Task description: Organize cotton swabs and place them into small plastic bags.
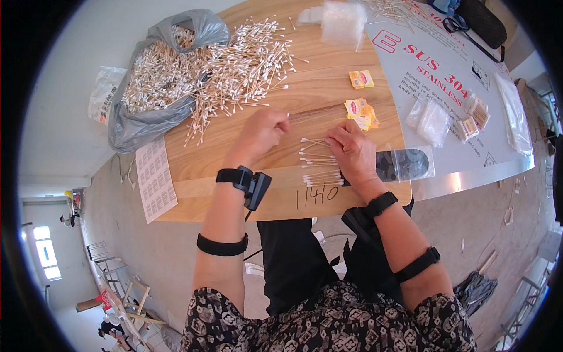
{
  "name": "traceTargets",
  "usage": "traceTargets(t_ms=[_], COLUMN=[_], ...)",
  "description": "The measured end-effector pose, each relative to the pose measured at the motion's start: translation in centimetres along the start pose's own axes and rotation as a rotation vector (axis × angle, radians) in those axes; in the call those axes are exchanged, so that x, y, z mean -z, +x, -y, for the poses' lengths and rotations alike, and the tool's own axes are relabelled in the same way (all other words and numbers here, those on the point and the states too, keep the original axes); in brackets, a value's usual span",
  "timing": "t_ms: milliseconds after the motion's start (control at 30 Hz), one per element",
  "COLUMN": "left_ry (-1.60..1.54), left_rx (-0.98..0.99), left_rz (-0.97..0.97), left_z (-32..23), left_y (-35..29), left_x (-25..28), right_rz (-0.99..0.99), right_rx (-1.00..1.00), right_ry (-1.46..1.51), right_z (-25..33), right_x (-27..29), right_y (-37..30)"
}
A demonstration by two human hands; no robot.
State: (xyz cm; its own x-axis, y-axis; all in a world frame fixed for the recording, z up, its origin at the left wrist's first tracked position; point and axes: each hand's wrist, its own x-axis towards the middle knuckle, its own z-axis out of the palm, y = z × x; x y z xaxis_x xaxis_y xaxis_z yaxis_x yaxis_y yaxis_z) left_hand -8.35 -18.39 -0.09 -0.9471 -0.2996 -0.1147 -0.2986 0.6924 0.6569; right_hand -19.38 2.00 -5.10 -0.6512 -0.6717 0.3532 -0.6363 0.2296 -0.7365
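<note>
My left hand (265, 134) is raised over the wooden table (316, 120), its fingers curled into a pinch. A small white tip, like a cotton swab's end, shows at the fingertips; the rest is hidden. My right hand (353, 149) is closed, thumb and fingers pressed together at the ends of a few crossed cotton swabs (315, 141). Below these, more cotton swabs (321, 177) lie side by side in loose rows near the table's front edge. Just beyond my right hand is a small spread of yellow cards (362, 112).
A grey plastic bag (149, 123) overflows with cotton swabs (246, 64) at the far left. A printed label sheet (156, 182) lies at the left edge. Another yellow card stack (361, 79), clear bags (343, 26), filled packets (479, 111) and scissors (457, 24) are farther back and right.
</note>
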Motion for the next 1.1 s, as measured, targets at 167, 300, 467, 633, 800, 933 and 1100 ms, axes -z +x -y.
traceTargets(t_ms=[167,300,467,633,800,933,1100], left_ry=[0.341,0.358,0.414,0.5,0.488,0.469,-0.116], left_rx=[-0.003,-0.165,-0.004,0.094,0.061,0.056,0.109], left_rz=[-0.279,-0.257,-0.217,-0.229,-0.245,-0.233,-0.552], left_z=[-1.2,-5.1,-8.8,-8.1,-7.8,-8.5,-6.0], left_y=[-1.1,-3.6,-7.4,-6.8,-6.1,-7.2,-6.1], left_x=[-0.4,-6.5,-11.7,-12.1,-11.7,-12.0,-11.7], right_rz=[0.011,0.057,-0.02,-0.13,-0.123,-0.135,-0.152], right_rx=[0.013,0.027,-0.042,-0.13,-0.272,-0.26,-0.347], right_ry=[0.022,0.084,0.273,0.498,0.701,0.789,0.933], right_z=[-0.2,-0.4,-1.0,-0.8,-0.6,0.8,2.0], right_x=[0.2,0.4,0.4,0.8,1.0,0.7,0.9], right_y=[0.1,0.0,0.1,0.2,-1.7,-4.1,-3.8])
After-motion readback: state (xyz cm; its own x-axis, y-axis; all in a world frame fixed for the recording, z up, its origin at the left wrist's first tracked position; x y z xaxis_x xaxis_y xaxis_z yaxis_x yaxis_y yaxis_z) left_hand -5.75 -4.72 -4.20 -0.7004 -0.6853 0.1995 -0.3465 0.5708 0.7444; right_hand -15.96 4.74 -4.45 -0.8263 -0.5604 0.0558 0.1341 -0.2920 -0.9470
